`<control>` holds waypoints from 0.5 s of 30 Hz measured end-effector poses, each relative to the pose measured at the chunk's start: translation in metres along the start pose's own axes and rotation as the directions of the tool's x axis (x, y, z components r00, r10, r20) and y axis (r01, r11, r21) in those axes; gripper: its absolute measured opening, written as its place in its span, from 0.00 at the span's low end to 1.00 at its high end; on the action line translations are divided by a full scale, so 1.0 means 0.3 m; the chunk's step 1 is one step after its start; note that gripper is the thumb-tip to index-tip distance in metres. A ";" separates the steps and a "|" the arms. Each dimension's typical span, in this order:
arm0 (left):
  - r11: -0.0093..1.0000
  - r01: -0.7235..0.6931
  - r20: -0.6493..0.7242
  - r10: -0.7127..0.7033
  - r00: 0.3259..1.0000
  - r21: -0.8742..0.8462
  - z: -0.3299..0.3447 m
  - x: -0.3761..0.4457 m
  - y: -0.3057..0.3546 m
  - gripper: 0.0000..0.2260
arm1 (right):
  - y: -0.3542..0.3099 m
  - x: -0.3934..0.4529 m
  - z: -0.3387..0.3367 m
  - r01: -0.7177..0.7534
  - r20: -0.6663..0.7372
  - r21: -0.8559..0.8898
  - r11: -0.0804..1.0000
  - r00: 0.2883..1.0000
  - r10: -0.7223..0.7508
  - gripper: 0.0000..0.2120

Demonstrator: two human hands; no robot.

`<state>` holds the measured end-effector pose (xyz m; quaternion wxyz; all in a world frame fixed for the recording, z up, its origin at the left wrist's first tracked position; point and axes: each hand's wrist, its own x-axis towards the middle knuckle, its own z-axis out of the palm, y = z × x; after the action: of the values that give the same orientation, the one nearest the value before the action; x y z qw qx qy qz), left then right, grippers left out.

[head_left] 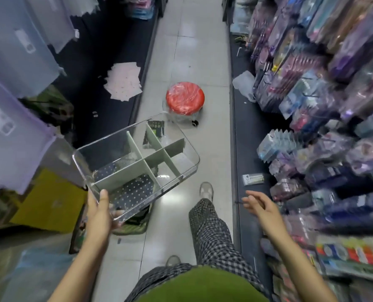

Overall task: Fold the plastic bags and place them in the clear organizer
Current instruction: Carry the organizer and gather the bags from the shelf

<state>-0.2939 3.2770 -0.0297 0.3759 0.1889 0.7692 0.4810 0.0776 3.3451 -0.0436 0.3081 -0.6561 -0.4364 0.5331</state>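
Note:
My left hand (100, 214) grips the near corner of the clear organizer (189, 149), thumb over the rim, and holds it up tilted above the aisle floor. Grey dividers (146, 162) split it into several compartments. Folded dark dotted plastic bags (133, 190) lie in the near compartments, and a dark packet (156, 127) stands in a far one. My right hand (260, 205) hangs in the air to the right with relaxed fingers and holds nothing.
A red round stool (185, 101) on castors stands ahead in the narrow tiled aisle. Shelves of packaged goods (312, 105) line the right side. Hanging bags (17, 73) and a yellow box (48, 203) are on the left. My legs in checked trousers (211, 232) are below.

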 end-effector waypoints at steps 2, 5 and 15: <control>1.000 0.005 -0.018 -0.005 1.000 0.004 0.110 0.105 0.062 0.20 | -0.054 0.179 -0.023 0.000 0.006 -0.010 1.000 1.000 0.000 0.07; 1.000 0.019 -0.060 -0.018 0.998 0.017 0.266 0.250 0.168 0.19 | -0.180 0.452 -0.051 0.005 0.055 -0.046 0.999 0.998 -0.003 0.08; 0.992 0.093 -0.231 -0.110 0.967 -0.083 0.553 0.615 0.450 0.18 | -0.788 1.245 0.105 0.169 0.332 -0.143 0.975 0.937 -0.113 0.07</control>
<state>-0.2966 3.5595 -0.0260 0.3130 0.0774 0.7991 0.5074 0.0084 3.7811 -0.0065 0.2137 -0.5511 -0.5703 0.5704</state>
